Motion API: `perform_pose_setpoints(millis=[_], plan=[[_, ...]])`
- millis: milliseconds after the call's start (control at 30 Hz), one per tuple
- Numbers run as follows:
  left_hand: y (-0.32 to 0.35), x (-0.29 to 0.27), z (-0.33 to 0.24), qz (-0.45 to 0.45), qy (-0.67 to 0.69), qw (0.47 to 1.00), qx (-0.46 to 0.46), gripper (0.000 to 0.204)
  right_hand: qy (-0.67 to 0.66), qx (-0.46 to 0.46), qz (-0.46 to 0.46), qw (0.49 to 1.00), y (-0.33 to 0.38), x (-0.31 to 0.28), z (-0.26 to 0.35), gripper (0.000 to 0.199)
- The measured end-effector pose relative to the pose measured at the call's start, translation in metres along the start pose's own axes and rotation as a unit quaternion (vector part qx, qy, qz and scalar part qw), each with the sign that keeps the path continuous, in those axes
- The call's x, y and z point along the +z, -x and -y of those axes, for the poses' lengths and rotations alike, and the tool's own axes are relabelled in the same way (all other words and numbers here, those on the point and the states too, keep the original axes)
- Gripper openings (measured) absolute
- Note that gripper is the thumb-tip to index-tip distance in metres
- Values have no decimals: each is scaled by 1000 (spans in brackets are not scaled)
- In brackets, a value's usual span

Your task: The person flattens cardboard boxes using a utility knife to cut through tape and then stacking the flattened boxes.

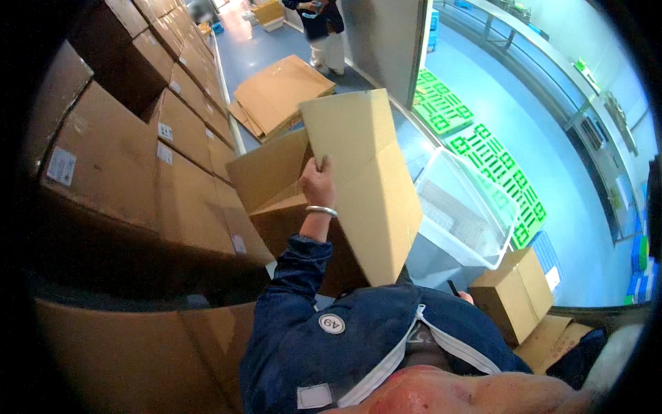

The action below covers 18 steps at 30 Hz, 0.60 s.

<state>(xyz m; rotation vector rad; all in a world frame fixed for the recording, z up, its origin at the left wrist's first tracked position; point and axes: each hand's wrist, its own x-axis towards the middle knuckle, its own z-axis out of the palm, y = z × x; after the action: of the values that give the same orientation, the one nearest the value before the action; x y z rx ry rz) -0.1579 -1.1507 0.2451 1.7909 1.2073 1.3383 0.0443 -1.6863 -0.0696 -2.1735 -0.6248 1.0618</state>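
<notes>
In front of me stands a cardboard box (365,179) with its flaps up and its inside partly showing on the left. My left hand (318,183), with a silver bangle at the wrist, is closed on the upper edge of this carton. Only a small part of my right hand (466,297) shows, low beside my jacket. A slim black object (453,288) sticks up next to it; its kind is unclear, and most of the fingers are hidden. Right of that hand is a smaller closed carton (514,290).
Stacked cartons (103,152) line the left side. Flat cardboard sheets (283,93) lie beyond the box, with another person (321,27) standing farther back. A clear plastic bin (465,207) and green slotted pallets (500,165) are on the right, before a long metal counter (538,48).
</notes>
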Motion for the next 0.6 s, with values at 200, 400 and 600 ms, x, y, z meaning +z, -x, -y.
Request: perform_pose_setpoints(millis=[200,400,600], plan=[[-97,-14,62,-60,-46,996,-51,30,126,30,4,992,-104,9,87,34],[-206,9,83,-129,-66,989,8,33,80,62,-3,995,-255,-12,198,25],[-299,11,116,-181,-81,973,-120,39,112,-89,-18,990,-373,-17,342,27]])
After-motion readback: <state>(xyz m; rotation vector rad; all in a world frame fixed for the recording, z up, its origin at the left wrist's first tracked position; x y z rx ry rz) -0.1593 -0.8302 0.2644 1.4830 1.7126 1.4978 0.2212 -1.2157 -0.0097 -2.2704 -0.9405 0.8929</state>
